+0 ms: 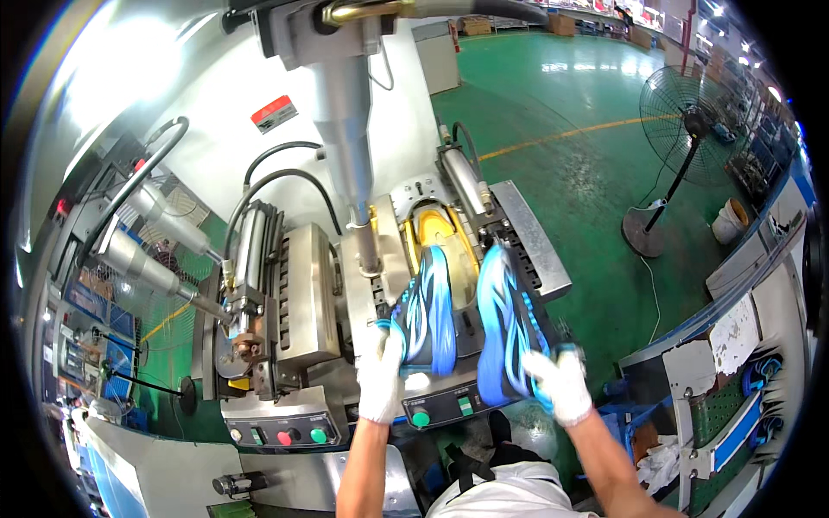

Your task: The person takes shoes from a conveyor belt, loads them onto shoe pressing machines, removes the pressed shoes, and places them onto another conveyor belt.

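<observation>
Since the head view is my only feed: left hand (pixel 380 380) is curled on the near outer edge of the left shoe (pixel 439 324); right hand (pixel 560 384) pinches the right shoe (pixel 496 345) at its near outer edge. Both gloved. Shoes are blue and black, side by side, apart, in front of the yellow mould (pixel 436 229). I figure outer-edge grips keep fingers away from the mould and leave the gap between shoes clear. Ram (pixel 350 129) stands just left of the mould, cylinder (pixel 466 181) to its right, likely so both can work on that spot.

Can't make out: fingertips (behind the shoes), shoe undersides, which end is toe, whether either shoe touches the machine. Left shoe covers part of the mould's near side; right glove blurs; ram's mount runs off the top.
</observation>
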A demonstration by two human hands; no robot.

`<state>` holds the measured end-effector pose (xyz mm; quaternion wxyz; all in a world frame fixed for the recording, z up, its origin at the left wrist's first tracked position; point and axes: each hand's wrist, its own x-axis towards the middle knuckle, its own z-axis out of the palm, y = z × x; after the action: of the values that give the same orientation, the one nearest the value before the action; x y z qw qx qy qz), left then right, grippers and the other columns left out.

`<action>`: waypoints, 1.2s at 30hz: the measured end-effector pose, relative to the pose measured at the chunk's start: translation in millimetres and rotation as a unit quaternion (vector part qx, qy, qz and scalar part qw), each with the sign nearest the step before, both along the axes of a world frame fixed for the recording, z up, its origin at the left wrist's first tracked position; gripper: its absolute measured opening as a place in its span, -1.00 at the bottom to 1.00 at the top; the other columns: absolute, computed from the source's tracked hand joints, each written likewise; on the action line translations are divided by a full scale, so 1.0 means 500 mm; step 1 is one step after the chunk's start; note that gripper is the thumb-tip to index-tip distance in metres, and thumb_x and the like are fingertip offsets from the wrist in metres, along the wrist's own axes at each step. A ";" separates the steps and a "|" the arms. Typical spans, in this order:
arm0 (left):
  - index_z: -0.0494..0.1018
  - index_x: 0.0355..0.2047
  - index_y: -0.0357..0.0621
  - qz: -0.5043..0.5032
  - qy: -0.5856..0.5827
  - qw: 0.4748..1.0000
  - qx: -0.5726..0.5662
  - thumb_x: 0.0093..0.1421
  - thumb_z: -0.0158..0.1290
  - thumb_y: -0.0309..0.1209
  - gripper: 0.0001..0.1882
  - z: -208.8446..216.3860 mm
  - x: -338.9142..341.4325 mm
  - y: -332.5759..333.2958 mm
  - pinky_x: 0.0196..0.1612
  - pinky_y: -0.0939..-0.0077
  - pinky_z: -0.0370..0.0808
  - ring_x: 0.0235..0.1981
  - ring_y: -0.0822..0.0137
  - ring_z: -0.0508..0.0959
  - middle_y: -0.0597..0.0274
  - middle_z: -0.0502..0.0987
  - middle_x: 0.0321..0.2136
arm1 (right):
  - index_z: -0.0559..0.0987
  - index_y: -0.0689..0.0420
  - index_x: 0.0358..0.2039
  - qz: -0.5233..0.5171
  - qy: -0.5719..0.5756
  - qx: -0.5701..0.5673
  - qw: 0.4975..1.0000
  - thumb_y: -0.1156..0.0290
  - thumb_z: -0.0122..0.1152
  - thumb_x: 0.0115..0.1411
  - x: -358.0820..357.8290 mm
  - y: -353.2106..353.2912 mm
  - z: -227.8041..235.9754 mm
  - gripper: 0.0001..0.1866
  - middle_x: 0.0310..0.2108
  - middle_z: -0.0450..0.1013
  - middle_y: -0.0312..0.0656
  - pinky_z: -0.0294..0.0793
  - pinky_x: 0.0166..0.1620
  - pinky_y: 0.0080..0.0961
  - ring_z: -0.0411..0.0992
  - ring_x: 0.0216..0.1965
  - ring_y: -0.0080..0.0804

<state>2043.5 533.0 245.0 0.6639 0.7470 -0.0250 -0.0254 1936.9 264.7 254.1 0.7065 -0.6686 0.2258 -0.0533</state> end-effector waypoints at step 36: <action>0.17 0.29 -0.32 0.555 0.088 0.826 -0.031 0.19 0.20 -0.63 -0.31 -0.394 -0.907 0.289 0.34 0.24 0.34 0.26 0.09 0.42 -0.10 0.34 0.23 | -0.01 0.41 0.43 0.486 -0.064 -0.651 0.579 0.10 0.44 0.03 -0.065 0.471 -0.330 0.15 0.45 -0.12 0.35 -0.18 0.48 0.05 -0.17 0.49 0.22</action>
<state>1590.0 677.4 47.8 0.5883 0.6082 0.4520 0.2823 1904.5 500.3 89.0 0.0143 -0.9537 -0.2740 0.1232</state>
